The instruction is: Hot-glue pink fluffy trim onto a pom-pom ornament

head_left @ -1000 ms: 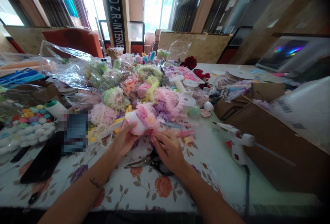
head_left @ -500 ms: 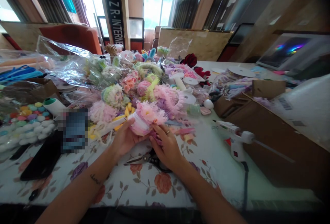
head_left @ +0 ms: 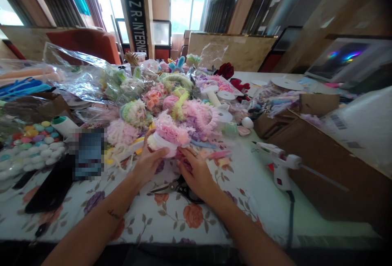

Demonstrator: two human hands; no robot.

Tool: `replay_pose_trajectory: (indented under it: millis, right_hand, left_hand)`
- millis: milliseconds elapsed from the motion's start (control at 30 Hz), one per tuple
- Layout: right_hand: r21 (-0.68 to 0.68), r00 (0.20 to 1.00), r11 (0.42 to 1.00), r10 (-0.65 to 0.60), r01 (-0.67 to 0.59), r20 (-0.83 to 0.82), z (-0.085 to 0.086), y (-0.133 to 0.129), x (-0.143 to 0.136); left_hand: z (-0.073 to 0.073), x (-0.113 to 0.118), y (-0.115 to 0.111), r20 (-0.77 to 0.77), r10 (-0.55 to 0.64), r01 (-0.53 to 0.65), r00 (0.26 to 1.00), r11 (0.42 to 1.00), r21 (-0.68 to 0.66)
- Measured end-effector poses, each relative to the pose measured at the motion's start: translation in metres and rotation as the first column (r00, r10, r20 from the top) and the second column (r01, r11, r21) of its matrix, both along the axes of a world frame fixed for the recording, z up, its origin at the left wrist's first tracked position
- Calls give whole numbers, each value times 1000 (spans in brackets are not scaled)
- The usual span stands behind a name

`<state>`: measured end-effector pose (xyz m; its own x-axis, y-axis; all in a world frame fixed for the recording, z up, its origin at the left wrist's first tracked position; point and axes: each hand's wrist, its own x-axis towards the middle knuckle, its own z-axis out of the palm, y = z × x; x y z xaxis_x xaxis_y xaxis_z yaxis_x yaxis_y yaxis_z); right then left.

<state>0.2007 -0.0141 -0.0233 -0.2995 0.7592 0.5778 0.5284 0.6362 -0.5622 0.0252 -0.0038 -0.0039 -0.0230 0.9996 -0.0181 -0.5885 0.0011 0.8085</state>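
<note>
My left hand (head_left: pixel 150 162) is closed around a frilly pink-and-white piece (head_left: pixel 171 133), thumb across its smooth white band. Fluffy pink ruffles stand up on its far side; its exact kind is not clear. At its lower right edge, my right hand (head_left: pixel 196 172) has its fingers bent around a darker pink bit of material (head_left: pixel 184 161), mostly hidden by the fingers. Beneath the right hand lie black-handled pruning shears (head_left: pixel 176 187) on the flowered tablecloth (head_left: pixel 147 225), blades pointing left.
A white glue gun (head_left: pixel 280 162) lies right of my hands, beside a brown cardboard box (head_left: pixel 324 164). Behind my hands is a heap of frilly trims (head_left: pixel 202 115) and plastic wrap. Left are a black phone-like slab (head_left: pixel 50 190) and bagged pompoms (head_left: pixel 39 151).
My left hand has turned the frilly piece and shifted it slightly left; its thumb now lies over the white band. My right hand stays close to the piece's lower edge.
</note>
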Motion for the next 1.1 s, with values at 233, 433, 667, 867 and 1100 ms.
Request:
replay_pose_trajectory:
  millis: [233, 433, 667, 867, 1100]
  right_hand:
    - [4, 994, 1000, -19, 19, -106, -3, 1, 1]
    - [-9, 983, 998, -57, 57, -174, -1, -3, 1]
    - [161, 986, 986, -21, 48, -166, 8, -6, 2]
    - [331, 999, 944, 4, -17, 41, 12, -9, 3]
    - [495, 974, 864, -179, 89, 139, 6, -9, 5]
  left_hand:
    - [7, -6, 6, 279, -10, 86, 960, 962, -259]
    - [12, -10, 10, 383, -11, 135, 924, 944, -300]
    - [8, -2, 5, 233, -28, 88, 972, 964, -249]
    - [2, 8, -9, -84, 26, -31, 996, 998, -62]
    - [-2, 9, -11, -252, 1, -13, 968, 999, -43]
